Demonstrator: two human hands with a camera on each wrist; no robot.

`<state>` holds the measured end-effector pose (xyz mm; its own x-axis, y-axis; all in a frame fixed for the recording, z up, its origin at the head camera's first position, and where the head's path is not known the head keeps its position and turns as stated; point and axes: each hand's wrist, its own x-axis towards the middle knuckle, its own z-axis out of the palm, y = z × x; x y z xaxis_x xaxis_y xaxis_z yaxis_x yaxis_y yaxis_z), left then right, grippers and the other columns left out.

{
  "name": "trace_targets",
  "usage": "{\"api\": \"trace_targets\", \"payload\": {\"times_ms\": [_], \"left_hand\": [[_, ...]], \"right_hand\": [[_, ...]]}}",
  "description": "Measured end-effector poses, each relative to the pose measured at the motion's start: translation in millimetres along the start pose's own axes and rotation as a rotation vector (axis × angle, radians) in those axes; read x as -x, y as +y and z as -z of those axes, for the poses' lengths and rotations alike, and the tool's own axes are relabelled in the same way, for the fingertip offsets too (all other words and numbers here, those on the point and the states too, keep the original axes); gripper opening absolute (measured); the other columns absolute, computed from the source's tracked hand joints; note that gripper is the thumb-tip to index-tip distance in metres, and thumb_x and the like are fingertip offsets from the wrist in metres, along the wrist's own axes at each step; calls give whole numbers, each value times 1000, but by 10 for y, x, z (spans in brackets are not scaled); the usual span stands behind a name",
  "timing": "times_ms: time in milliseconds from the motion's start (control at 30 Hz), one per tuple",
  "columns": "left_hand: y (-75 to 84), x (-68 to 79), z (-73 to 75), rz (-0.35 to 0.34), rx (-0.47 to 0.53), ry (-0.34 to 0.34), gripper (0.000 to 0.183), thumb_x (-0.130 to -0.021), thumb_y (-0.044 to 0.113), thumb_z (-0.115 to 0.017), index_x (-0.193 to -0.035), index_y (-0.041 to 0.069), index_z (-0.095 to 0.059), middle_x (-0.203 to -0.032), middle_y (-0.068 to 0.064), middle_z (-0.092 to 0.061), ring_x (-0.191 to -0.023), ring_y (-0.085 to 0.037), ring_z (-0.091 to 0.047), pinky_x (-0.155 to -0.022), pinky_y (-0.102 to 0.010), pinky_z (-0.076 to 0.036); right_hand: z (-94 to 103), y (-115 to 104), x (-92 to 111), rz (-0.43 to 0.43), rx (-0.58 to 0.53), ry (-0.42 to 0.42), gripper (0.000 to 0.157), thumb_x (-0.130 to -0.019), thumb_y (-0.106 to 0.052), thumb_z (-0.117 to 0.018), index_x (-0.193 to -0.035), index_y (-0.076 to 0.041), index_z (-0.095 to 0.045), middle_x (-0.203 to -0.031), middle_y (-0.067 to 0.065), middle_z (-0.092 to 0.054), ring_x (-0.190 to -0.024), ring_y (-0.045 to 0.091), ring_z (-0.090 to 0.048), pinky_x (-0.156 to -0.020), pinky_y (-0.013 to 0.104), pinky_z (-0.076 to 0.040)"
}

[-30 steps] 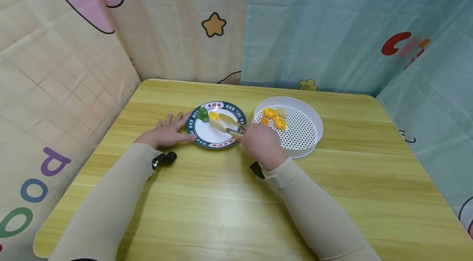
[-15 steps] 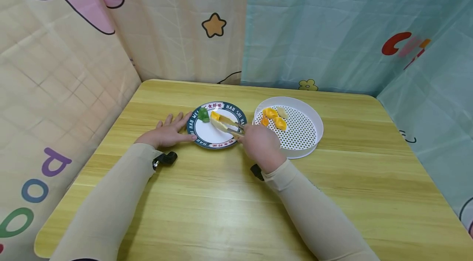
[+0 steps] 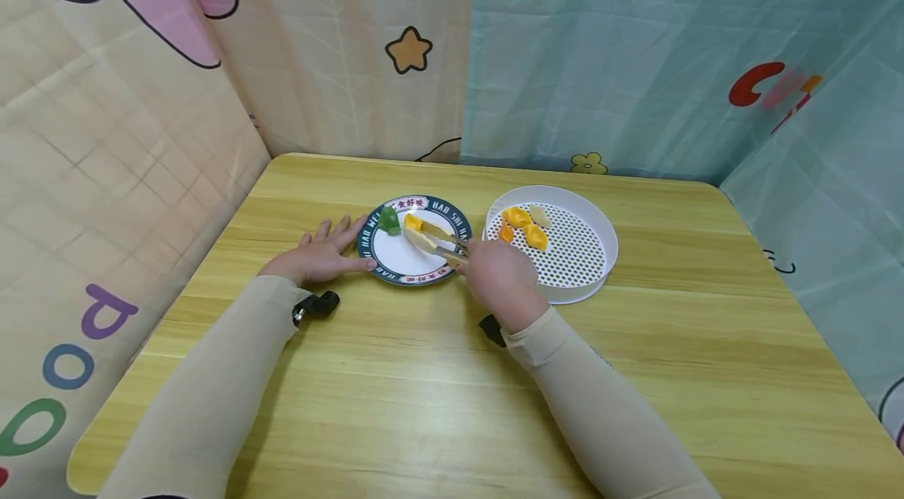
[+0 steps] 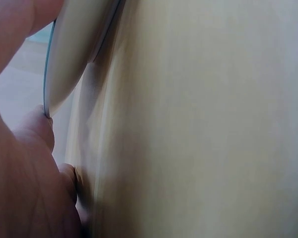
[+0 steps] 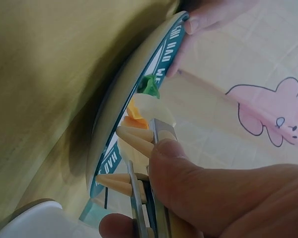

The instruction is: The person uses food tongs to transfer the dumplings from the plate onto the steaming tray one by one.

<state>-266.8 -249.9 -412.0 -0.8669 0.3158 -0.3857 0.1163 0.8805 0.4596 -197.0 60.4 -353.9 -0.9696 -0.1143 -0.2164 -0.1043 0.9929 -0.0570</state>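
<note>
My right hand [image 3: 503, 275] grips a pair of metal tongs [image 3: 452, 251] with beige tips, held over the plate. Between the tong tips is an orange folded dumpling-like piece [image 3: 413, 222], still low over the plate's white middle. Just left of it on the plate lies a green dumpling-like piece [image 3: 388, 220]. The round plate [image 3: 417, 278] has a dark teal lettered rim. At its left rim my left hand [image 3: 318, 254] lies with fingers spread, thumb and forefinger touching the edge. The left wrist view shows the plate's underside [image 4: 72, 54] by those fingers.
Right of the plate stands a white round steamer tray [image 3: 609, 248] with a perforated base. Several orange pieces [image 3: 535, 237] and a cream one [image 3: 540, 216] lie in its left part. The wooden table [image 3: 395, 405] meets patterned curtains [image 3: 339, 75] at the back and sides.
The tong tips have closed in around the orange piece, which has shifted very slightly to the right. The left hand stays at the plate's rim.
</note>
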Motion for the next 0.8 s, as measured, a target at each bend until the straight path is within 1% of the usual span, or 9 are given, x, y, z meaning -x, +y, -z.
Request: {"api": "trace_targets", "payload": {"times_ms": [167,233,400,533,600,667,800], "left_hand": [[6,15,15,-17,5,9,115,-89,83,-56,-170,31,6,-177,-20,11,-158,-54,21,-122,-76,15],[11,13,14,-16,-3,10,113,-90,83,-55,-170,31,5,-177,-20,10,-158,-54,21,-122,-75,14],[2,-17,-3,-22,-20,10,111,-91,82,-54,-170,30,5,-177,-21,10,-158,-55,20,-122,-76,14],[5,-27,-8,-30,-7,6,113,-90,82,-54,-170,31,6,-177,-21,11,-157,-55,21,-121,-77,15],[6,-27,-7,-32,-4,2,114,-90,83,-55,-170,31,7,-177,-21,12,-157,-55,21,-121,-77,14],[5,-24,-6,-33,0,0,113,-90,83,-55,-170,31,7,-176,-21,12,-157,-55,22,-121,-77,15],[-5,-5,-8,-38,-4,7,113,-91,82,-54,-170,30,7,-176,-23,11,-157,-55,21,-121,-77,15]], "right_hand": [[15,15,4,7,4,-4,37,-103,-51,-63,-118,-17,-68,-85,5,-67,-70,22,-61,-50,32,-48],[21,17,6,7,4,-7,37,-103,-51,-63,-118,-17,-68,-85,4,-67,-70,22,-61,-50,31,-48],[38,26,14,5,-4,-15,36,-103,-50,-64,-118,-17,-68,-85,4,-68,-71,21,-62,-50,31,-48],[68,81,49,19,-13,16,36,-103,-49,-65,-121,-18,-68,-87,4,-67,-73,22,-62,-50,31,-48],[101,146,86,23,-26,47,37,-103,-49,-65,-125,-19,-68,-89,4,-67,-76,22,-62,-50,33,-48],[151,259,137,18,-51,94,40,-103,-50,-64,-129,-20,-68,-92,6,-69,-78,24,-64,-51,36,-50],[242,637,243,4,-104,174,41,-104,-47,-63,-131,-17,-67,-100,11,-74,-85,30,-69,-60,46,-54]]}}
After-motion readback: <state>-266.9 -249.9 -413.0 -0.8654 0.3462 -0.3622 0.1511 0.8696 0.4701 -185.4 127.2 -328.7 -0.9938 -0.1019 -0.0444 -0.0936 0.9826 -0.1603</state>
